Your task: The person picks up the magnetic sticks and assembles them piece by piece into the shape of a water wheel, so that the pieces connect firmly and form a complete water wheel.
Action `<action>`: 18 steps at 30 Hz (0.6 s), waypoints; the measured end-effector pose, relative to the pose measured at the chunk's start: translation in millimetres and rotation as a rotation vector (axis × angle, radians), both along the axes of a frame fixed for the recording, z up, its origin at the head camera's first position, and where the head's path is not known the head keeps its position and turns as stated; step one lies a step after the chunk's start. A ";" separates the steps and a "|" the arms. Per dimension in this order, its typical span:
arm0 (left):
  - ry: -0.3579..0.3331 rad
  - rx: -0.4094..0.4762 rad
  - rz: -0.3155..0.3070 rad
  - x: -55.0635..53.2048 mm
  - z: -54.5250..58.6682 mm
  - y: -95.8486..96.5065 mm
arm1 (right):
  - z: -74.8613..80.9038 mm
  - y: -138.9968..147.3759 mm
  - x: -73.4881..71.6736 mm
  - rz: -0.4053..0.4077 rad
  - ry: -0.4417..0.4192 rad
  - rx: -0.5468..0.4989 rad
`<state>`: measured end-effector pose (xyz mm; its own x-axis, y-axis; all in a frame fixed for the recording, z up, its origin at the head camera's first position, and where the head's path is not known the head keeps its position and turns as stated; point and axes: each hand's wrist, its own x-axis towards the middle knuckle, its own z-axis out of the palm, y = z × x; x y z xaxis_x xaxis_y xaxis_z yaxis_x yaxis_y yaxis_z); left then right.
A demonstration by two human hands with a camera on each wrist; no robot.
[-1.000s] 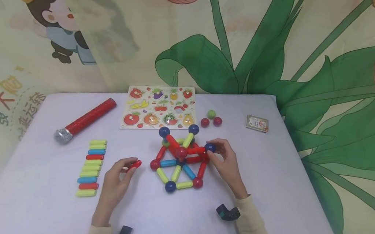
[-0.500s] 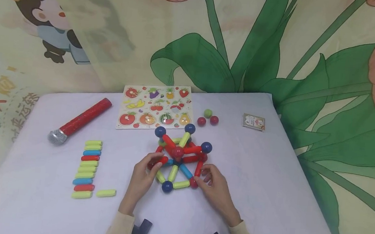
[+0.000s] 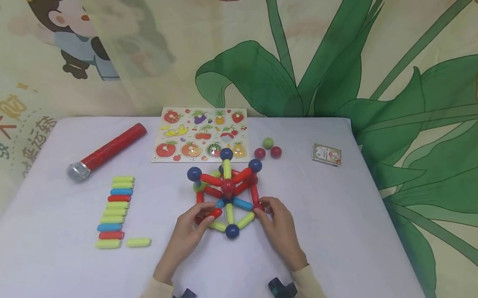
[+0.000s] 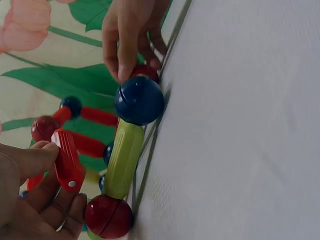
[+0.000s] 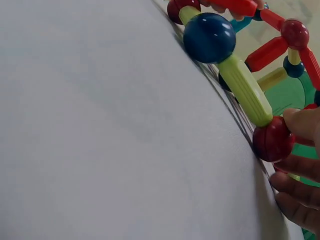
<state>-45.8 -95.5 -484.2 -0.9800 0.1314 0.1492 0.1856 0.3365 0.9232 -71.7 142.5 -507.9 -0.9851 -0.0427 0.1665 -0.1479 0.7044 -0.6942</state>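
Note:
A frame of magnetic rods and balls (image 3: 228,186) stands on the table, with blue balls at the tips of its raised rods. My left hand (image 3: 188,227) pinches a loose red magnetic rod (image 4: 67,157) between thumb and fingers, close to the frame's lower left side. That rod's free end shows a metal tip in the left wrist view. My right hand (image 3: 279,231) grips a red ball (image 5: 273,140) at the frame's lower right corner. Between the hands, a blue ball (image 3: 232,232) forms the front corner. The left hand partly hides the red ball at the left corner.
Left of the hands lies a column of yellow-green, blue and red rods (image 3: 112,212), with one yellow-green rod (image 3: 139,242) beside it. Behind are a red microphone (image 3: 108,152), a fruit puzzle board (image 3: 202,136), three loose balls (image 3: 268,143) and a small card box (image 3: 327,154).
My left hand has carried the red rod right, up to the frame. My right hand has left an upper blue ball for the lower right red ball. The frame has turned, its front corner swinging right.

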 end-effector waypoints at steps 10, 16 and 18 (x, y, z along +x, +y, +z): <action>0.166 -0.048 -0.112 -5.6 16.6 24.4 | 31.0 -20.5 7.5 0.250 0.005 -0.554; 0.200 -0.091 -0.120 -10.0 21.6 30.2 | 33.5 -31.1 13.0 0.247 -0.030 -0.705; 0.195 -0.093 -0.101 -10.3 19.6 28.1 | 32.7 -28.8 10.9 0.214 -0.040 -0.757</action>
<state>-56.1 -67.4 -464.5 -0.9149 0.2495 0.3174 0.3949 0.3891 0.8323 -60.8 113.8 -475.3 -0.9742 -0.1213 0.1904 -0.1915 -0.0028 -0.9815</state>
